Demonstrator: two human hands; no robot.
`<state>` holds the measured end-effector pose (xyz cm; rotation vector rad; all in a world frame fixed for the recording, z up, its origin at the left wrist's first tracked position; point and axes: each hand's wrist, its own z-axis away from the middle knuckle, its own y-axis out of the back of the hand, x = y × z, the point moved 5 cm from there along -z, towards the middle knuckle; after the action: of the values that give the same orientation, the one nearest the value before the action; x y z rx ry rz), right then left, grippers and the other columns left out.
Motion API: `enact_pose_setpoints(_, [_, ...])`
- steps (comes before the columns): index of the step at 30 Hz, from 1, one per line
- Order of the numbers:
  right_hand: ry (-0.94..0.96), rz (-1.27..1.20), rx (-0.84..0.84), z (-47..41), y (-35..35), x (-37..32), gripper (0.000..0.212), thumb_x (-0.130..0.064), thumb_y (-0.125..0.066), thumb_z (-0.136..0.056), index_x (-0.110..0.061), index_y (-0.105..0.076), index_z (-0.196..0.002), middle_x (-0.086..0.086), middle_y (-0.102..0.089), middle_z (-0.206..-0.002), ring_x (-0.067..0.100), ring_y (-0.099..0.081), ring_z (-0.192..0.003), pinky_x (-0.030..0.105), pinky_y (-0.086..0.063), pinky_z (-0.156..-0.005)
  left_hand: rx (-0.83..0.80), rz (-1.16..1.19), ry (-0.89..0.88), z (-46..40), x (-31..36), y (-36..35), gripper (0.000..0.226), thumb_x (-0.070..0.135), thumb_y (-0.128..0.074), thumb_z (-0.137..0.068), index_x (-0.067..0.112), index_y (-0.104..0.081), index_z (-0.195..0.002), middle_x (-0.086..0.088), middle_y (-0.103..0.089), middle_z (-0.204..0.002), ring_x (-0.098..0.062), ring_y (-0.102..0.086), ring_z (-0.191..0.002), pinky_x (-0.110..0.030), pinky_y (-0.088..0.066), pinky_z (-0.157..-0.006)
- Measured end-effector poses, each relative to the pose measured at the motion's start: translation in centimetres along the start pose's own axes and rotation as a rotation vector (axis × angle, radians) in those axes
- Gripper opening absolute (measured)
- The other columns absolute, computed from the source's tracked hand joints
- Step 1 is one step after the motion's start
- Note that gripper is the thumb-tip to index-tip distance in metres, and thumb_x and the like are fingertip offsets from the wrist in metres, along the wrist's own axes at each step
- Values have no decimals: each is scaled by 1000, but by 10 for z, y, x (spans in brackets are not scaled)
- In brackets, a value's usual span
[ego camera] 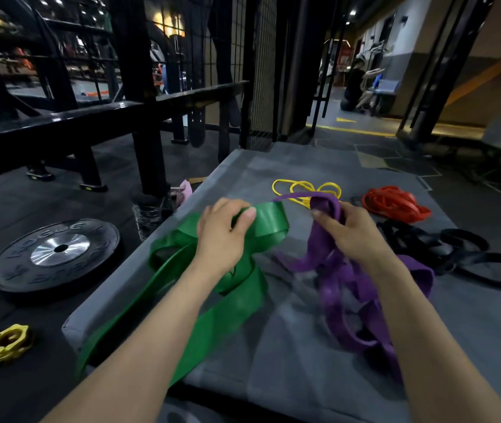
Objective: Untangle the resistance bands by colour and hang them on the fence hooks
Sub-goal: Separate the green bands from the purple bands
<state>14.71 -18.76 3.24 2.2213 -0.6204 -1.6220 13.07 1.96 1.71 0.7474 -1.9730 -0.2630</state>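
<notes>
Green wide band (pixel 179 288) gripped in curled left hand (pixel 223 232), trailing off grey mat (pixel 289 346) edge. Purple band (pixel 347 288) pinched by right hand (pixel 350 230), heaped beneath. Beyond: yellow bands (pixel 305 188), red bands (pixel 394 203), black bands (pixel 457 254) on mat. Left, on floor: weight plate (pixel 55 253), yellow collar (pixel 8 343).

Five band colours, one weight plate (pixel 54 253), perhaps one collar (pixel 9 343).
</notes>
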Motion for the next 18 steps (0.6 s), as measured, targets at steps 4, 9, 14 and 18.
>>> enact_pose_setpoints(4, [-101,65,25,-1,3,21,27,-27,-67,-84,-1,-62,-87,7,-55,-72,20,-50,-70,31,-38,-66,0,321,30,-2,11,-5,13,21,-50,-95,21,-58,-85,-3,-55,-91,-14,-50,-87,-31,-39,-85])
enact_pose_setpoints(9, [-316,412,72,3,5,48,41,-41,-64,-83,-11,-56,-109,17,-63,-108,36,-57,-106,37,-42,-79,-27,589,201,7,10,-17,14,29,-53,-89,24,-63,-81,-8,-58,-90,-19,-52,-90,-49,-43,-96])
enact_pose_setpoints(14, [-451,551,139,14,22,60,41,-36,-54,-89,-7,-52,-117,23,-57,-122,41,-54,-112,41,-44,-87,172,991,406,-1,6,10,23,19,-42,-99,15,-56,-81,-6,-59,-85,-22,-55,-84,-42,-47,-90])
enact_pose_setpoints(18, [-441,590,109,15,19,52,37,-31,-51,-90,-11,-50,-121,21,-56,-124,40,-54,-114,40,-44,-89,104,485,467,2,-18,2,27,28,-41,-99,14,-57,-83,-14,-60,-90,-26,-58,-90,-44,-47,-86])
